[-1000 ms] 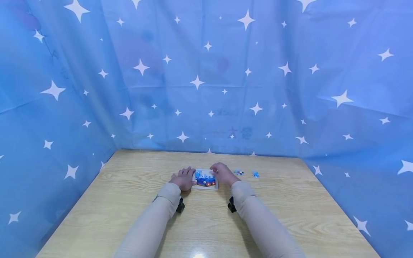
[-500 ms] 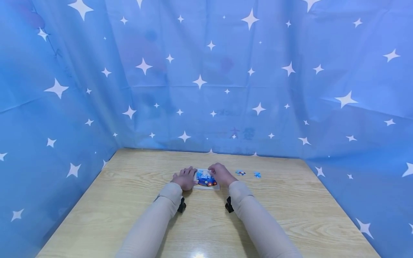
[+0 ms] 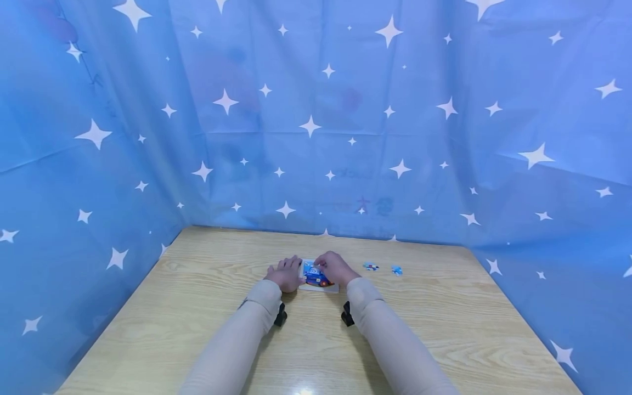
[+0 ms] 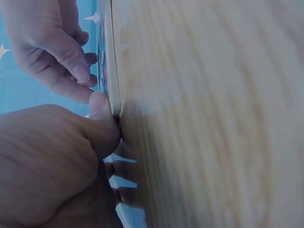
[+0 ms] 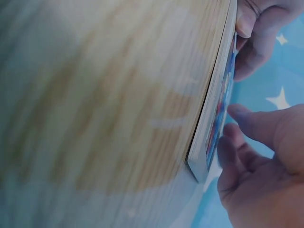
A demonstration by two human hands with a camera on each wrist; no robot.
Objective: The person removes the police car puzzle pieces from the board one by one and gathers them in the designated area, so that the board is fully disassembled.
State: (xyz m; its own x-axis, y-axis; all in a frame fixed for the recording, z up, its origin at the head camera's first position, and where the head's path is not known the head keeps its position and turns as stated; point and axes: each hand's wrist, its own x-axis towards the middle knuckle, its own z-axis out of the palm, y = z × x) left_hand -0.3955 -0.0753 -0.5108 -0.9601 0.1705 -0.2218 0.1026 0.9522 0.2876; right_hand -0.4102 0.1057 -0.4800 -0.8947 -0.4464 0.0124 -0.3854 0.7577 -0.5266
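A small jigsaw puzzle (image 3: 317,278) in a flat white tray shows a blue cartoon vehicle. My left hand (image 3: 286,274) holds the tray by its left side. In the left wrist view the thumb (image 4: 99,105) of that hand bends over the tray's near corner, with fingertips down by the table. My right hand (image 3: 336,267) covers the tray's far right part. In the right wrist view its fingertips (image 5: 228,147) are close to the picture surface, thumb apart from them. No piece shows between them; whether they touch the picture is unclear.
Two loose jigsaw pieces, one multicoloured piece (image 3: 371,266) and one light blue piece (image 3: 397,270), lie right of the tray on the wooden table (image 3: 207,307). A blue star-patterned curtain (image 3: 316,148) encloses the back and sides.
My right hand has shifted left over the puzzle, covering more of its upper middle. The left hand stays at the tray's left side. The whole head view has drifted slightly.
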